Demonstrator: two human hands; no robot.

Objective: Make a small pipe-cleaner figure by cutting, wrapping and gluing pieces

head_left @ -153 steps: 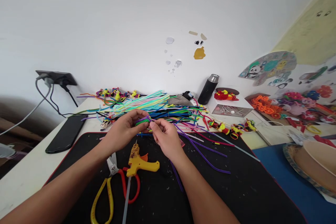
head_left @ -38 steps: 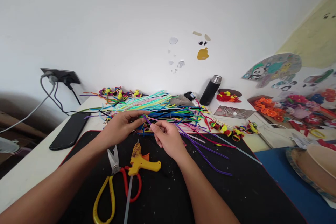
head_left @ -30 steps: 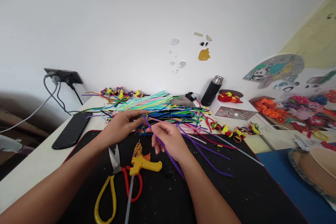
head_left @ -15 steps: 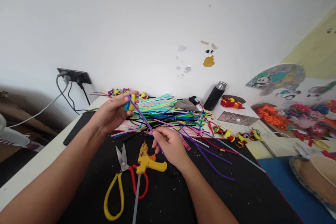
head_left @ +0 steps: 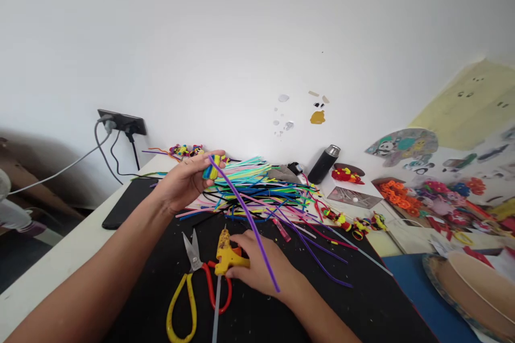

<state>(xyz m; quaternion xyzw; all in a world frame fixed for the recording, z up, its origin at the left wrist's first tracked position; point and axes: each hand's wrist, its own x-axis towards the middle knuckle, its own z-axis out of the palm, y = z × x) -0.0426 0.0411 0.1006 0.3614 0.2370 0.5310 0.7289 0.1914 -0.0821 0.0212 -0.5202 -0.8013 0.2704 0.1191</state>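
Observation:
My left hand [head_left: 185,181] is raised and closed around a small bundle of yellow, blue and green pipe cleaner [head_left: 211,169]. From that bundle a long purple pipe cleaner [head_left: 247,213] slants down to the right, passing in front of my right hand. Lower down, my right hand [head_left: 263,262] grips the handle of a yellow hot glue gun [head_left: 223,249], thumb below and fingers on its far side. The gun lies on the black mat, a clear glue stick [head_left: 216,308] poking out of its rear. Partly under it, scissors [head_left: 193,262] with yellow and red handles lie spread.
A heap of many-coloured pipe cleaners [head_left: 257,187] covers the back of the mat [head_left: 322,311]. Behind it stand a black flask [head_left: 324,165] and a white box [head_left: 350,195]. Small finished figures [head_left: 360,226] lie at right. Plugged cables hang from a wall socket [head_left: 123,122].
My right hand has let go of the purple pipe cleaner and moved down onto the glue gun's handle. The purple pipe cleaner now hangs free from the bundle in my left hand.

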